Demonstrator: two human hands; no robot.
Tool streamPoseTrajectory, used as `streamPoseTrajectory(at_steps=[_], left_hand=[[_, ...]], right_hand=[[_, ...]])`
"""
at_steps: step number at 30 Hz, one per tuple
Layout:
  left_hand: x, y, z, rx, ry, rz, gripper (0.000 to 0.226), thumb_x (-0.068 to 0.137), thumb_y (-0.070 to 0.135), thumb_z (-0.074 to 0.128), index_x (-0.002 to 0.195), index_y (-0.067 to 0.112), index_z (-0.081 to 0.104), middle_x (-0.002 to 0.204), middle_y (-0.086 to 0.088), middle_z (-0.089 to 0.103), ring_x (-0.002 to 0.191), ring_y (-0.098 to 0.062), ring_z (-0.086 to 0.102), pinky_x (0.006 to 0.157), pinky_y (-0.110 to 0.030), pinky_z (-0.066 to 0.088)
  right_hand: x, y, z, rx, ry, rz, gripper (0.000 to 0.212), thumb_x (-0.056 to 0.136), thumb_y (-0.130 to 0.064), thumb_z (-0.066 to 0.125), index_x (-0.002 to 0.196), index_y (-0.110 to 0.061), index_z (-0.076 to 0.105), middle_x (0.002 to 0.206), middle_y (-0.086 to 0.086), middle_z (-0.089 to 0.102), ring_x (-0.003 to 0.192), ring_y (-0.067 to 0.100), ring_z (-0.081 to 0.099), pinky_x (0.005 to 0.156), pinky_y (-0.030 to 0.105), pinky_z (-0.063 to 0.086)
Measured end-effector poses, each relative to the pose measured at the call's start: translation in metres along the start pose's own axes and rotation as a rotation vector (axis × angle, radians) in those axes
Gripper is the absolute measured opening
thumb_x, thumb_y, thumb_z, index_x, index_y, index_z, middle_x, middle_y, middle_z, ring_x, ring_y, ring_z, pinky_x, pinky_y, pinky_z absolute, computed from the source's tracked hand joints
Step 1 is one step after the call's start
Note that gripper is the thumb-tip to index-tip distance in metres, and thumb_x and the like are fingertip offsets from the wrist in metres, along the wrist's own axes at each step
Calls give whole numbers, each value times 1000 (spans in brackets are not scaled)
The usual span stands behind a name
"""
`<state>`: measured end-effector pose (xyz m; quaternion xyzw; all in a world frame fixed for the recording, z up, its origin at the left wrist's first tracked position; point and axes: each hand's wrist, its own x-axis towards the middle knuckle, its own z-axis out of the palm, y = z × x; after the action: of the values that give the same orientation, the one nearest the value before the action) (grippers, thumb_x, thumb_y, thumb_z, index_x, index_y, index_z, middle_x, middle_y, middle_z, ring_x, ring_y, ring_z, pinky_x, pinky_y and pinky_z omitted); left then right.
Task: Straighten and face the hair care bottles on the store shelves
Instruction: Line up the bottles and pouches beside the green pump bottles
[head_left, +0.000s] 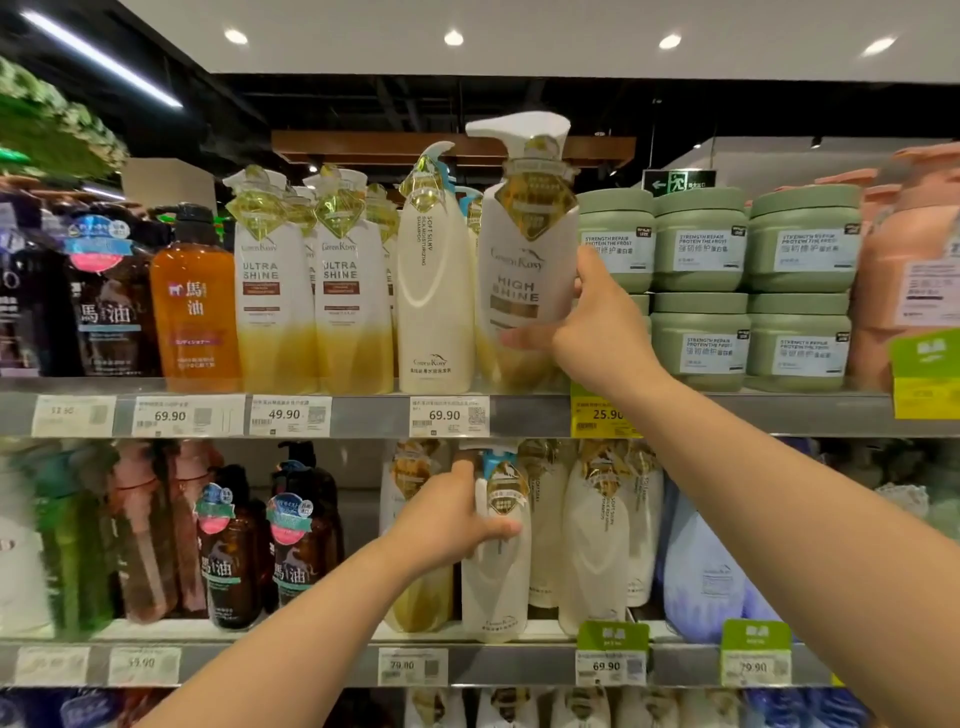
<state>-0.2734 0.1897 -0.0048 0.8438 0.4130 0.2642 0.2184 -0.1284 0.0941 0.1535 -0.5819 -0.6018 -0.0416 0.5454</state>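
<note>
Up high, right hand (597, 322) grip wrapped around HIGH SHINE bottle (524, 270), left hand (447, 525) clasping lower white bottle (496, 566)

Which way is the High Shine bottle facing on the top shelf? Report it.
Label out. The High Shine bottle shows its front print to the aisle, standing roughly upright in the right hand.

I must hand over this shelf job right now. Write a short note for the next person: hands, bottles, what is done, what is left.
Right hand grips the High Shine bottle on the upper shelf; its label faces front.
Left hand grips a white pump bottle at the lower shelf's front edge.
Done: both Ultra Shine bottles face front.
Left: the Soft Silky bottle shows vertical text; check its facing. Lower white bottles look uneven.
</note>
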Motion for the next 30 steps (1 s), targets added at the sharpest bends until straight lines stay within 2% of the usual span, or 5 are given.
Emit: streamPoseTrajectory(at_steps=[8, 12, 14, 24, 30], left_hand=[[-15, 0, -2, -24, -32, 88, 68, 70, 53, 79, 120, 26, 43, 95, 9, 68, 71, -5, 69, 61, -31, 61], [-24, -2, 0, 48, 21, 151, 47, 68, 61, 77, 96, 28, 58, 76, 9, 69, 62, -2, 66, 61, -32, 58], [-31, -3, 2, 140, 76, 177, 50, 68, 65, 74, 98, 29, 57, 70, 13, 62, 63, -1, 61, 55, -25, 50], [-63, 25, -29, 260, 203, 247, 61, 65, 69, 72, 108, 28, 56, 90, 16, 62, 80, -1, 58, 71, -29, 54], [-81, 69, -83, -3, 194, 334, 46, 57, 56, 82, 92, 35, 61, 85, 17, 70, 78, 4, 66, 69, -23, 58]], right_hand=[[-22, -8, -12, 199, 88, -82, 71, 59, -38, 92, 118, -35, 52, 108, -14, 67, 100, 12, 68, 78, 47, 60], [-45, -22, -39, 396, 97, -67, 63, 63, -13, 93, 113, -26, 56, 107, -7, 70, 93, 9, 71, 59, 23, 59], [-63, -19, -49, 430, 58, -40, 64, 63, -13, 92, 117, -18, 58, 111, -2, 71, 93, 14, 71, 52, 18, 54], [-110, 29, -77, 568, 60, 227, 63, 51, -17, 90, 108, -17, 62, 89, -2, 77, 62, 8, 67, 42, 21, 45], [-118, 53, -91, 497, 4, 307, 74, 44, -18, 97, 110, -18, 63, 91, -1, 78, 58, 6, 65, 41, 22, 41]])
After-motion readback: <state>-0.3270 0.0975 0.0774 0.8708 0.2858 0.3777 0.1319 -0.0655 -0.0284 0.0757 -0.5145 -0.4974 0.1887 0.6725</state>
